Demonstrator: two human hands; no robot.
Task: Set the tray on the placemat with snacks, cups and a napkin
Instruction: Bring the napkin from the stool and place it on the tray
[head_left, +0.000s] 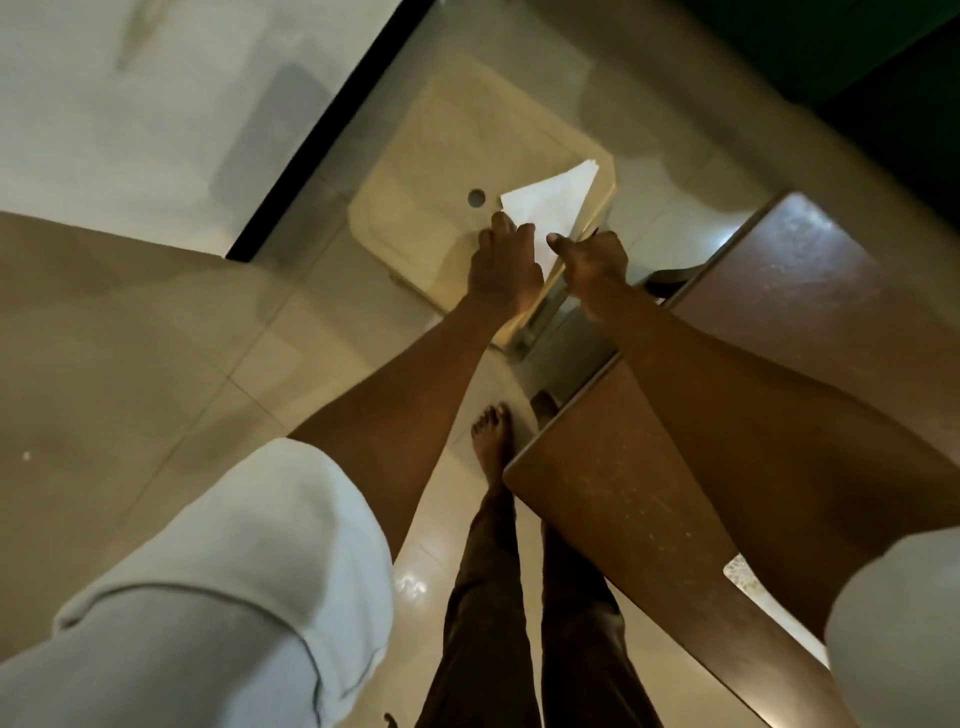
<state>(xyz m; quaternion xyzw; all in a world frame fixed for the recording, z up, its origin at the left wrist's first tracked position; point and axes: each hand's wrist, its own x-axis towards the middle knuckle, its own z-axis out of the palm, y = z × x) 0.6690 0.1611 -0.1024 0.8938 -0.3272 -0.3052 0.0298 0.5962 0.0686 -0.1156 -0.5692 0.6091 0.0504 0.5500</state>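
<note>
A folded white napkin (550, 205) lies on the near right part of a cream plastic stool seat (431, 208) that has a round hole in it. My left hand (504, 267) has its fingertips on the napkin's near left corner. My right hand (595, 260) is just to the right of it, with the thumb pressed on the napkin's near edge and the fingers curled over the seat's rim. No tray, placemat, snacks or cups are in view.
A brown wooden table (623, 499) runs along the right, its edge close to the stool. Pale floor tiles (291, 358) lie below, with my bare feet (493, 441) on them. A dark strip (332, 130) crosses the floor at upper left.
</note>
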